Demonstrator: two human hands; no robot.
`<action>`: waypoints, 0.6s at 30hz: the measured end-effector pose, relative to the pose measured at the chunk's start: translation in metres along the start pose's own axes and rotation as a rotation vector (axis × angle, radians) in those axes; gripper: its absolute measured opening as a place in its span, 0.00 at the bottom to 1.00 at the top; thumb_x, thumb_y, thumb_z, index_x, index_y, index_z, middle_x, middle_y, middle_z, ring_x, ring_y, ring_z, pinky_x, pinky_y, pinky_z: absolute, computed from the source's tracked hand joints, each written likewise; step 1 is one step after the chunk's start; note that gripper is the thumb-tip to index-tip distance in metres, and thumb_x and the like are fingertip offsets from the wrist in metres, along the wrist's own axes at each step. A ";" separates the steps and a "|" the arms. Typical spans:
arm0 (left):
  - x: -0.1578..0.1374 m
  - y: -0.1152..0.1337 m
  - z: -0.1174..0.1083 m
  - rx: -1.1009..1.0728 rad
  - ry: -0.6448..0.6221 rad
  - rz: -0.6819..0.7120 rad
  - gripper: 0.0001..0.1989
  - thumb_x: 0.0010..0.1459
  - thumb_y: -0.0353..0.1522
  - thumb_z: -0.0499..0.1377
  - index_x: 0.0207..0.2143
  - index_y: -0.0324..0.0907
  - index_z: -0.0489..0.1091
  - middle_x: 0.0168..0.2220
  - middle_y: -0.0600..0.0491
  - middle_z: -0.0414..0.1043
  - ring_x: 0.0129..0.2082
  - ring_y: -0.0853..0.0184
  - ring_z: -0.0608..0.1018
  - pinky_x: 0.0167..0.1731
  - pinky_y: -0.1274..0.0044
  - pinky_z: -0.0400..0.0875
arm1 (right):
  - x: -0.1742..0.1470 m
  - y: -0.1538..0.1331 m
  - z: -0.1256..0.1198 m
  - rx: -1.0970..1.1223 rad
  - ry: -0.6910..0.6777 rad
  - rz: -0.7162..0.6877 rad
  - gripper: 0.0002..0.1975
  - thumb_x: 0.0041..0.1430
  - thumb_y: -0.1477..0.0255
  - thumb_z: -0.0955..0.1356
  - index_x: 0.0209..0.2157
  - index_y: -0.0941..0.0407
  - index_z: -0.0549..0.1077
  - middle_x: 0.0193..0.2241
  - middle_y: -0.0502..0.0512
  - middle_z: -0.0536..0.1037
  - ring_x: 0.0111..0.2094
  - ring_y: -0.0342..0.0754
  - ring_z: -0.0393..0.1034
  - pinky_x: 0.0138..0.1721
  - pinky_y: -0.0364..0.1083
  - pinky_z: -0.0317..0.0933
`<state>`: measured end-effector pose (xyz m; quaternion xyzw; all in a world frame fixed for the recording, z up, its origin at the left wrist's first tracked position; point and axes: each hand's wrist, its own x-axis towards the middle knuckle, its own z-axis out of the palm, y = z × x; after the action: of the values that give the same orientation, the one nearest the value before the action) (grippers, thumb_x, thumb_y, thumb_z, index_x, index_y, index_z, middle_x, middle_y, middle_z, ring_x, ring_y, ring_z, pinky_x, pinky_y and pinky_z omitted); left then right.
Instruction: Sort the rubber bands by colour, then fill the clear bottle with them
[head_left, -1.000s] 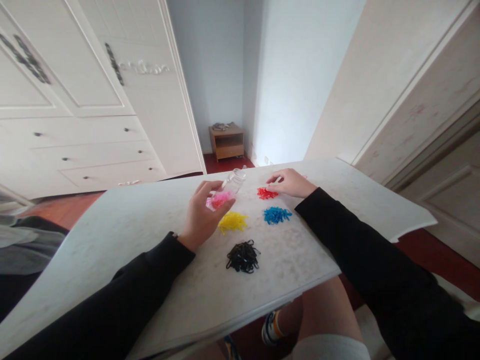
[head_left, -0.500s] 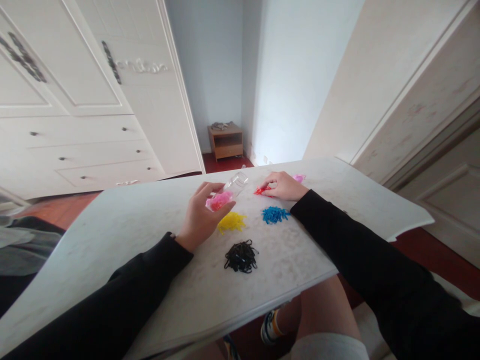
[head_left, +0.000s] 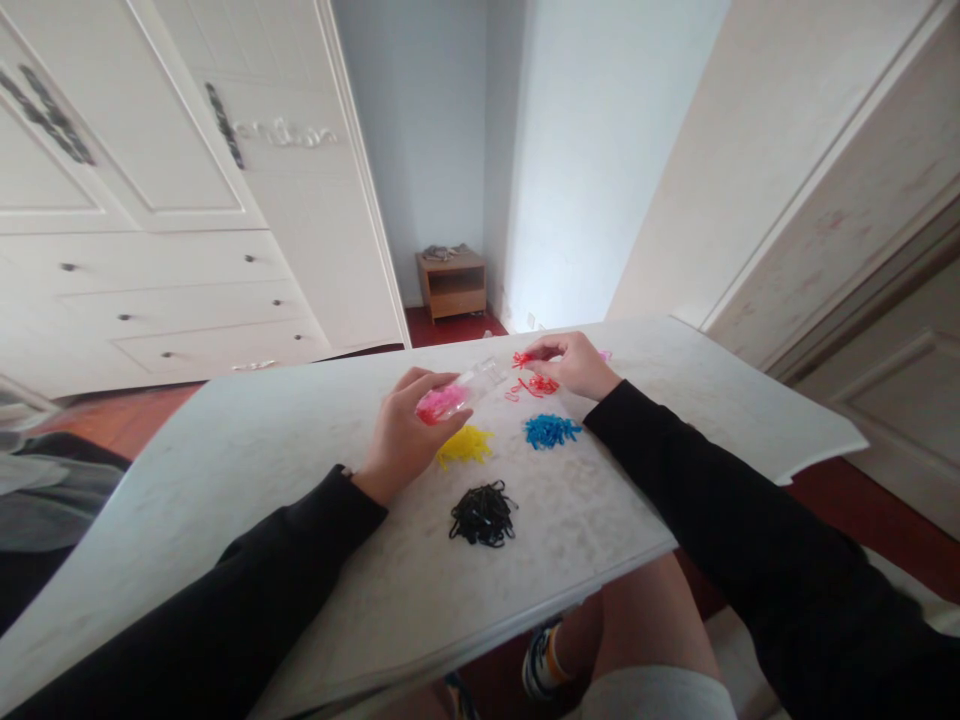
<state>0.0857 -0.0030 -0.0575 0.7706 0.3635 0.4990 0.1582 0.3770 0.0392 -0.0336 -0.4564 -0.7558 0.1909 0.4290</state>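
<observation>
My left hand (head_left: pixel 405 425) is wrapped round a clear plastic bottle (head_left: pixel 480 380), tilted with its mouth toward the right. Pink and red bands show inside it. Between the fingertips of my right hand (head_left: pixel 574 365) is a small bunch of red rubber bands (head_left: pixel 520 360), held just off the bottle's mouth. Below that hand lies a loose pile of red bands (head_left: pixel 541 385). A yellow pile (head_left: pixel 466 444) is partly behind my left hand, a blue pile (head_left: pixel 551 431) sits to the right, and a black pile (head_left: pixel 483 513) is closest to me.
The piles lie on a pale marbled table (head_left: pixel 247 480). A bit of pink (head_left: pixel 606 356) shows behind my right hand. Beyond the table stand a white wardrobe (head_left: pixel 300 230) and a small wooden nightstand (head_left: pixel 452 285). My legs are under the near edge.
My right hand has risen from the red pile with some red bands pinched in it. The bottle in my left hand has tipped lower, its mouth closer to my right fingers.
</observation>
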 end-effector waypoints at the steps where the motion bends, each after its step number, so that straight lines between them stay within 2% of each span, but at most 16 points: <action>1: 0.000 -0.001 0.000 0.000 -0.004 -0.001 0.17 0.55 0.34 0.70 0.48 0.43 0.78 0.42 0.51 0.75 0.40 0.65 0.77 0.44 0.68 0.76 | 0.000 -0.001 0.000 0.020 0.008 0.006 0.10 0.52 0.68 0.75 0.35 0.58 0.84 0.33 0.58 0.86 0.33 0.50 0.79 0.40 0.49 0.73; 8: 0.000 -0.004 0.002 -0.018 -0.032 -0.023 0.18 0.54 0.34 0.71 0.48 0.44 0.79 0.41 0.51 0.76 0.40 0.64 0.78 0.43 0.68 0.77 | -0.001 -0.004 0.002 0.091 0.035 0.030 0.12 0.52 0.64 0.76 0.34 0.58 0.83 0.34 0.60 0.86 0.34 0.50 0.79 0.41 0.51 0.73; 12: -0.001 -0.004 0.002 -0.018 -0.033 -0.020 0.18 0.53 0.34 0.71 0.47 0.45 0.80 0.41 0.51 0.76 0.40 0.64 0.78 0.43 0.68 0.77 | -0.002 -0.004 0.005 0.157 0.015 0.048 0.13 0.51 0.63 0.77 0.34 0.58 0.82 0.33 0.59 0.85 0.33 0.49 0.78 0.39 0.50 0.72; 18: -0.001 -0.004 0.002 -0.006 -0.043 -0.012 0.18 0.53 0.33 0.71 0.47 0.45 0.80 0.40 0.51 0.76 0.39 0.64 0.78 0.43 0.67 0.77 | -0.001 -0.001 0.006 0.168 0.021 0.059 0.11 0.50 0.65 0.77 0.31 0.58 0.81 0.31 0.58 0.85 0.32 0.48 0.78 0.38 0.49 0.71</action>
<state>0.0857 -0.0004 -0.0611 0.7786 0.3630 0.4823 0.1712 0.3712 0.0383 -0.0367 -0.4429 -0.7188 0.2615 0.4678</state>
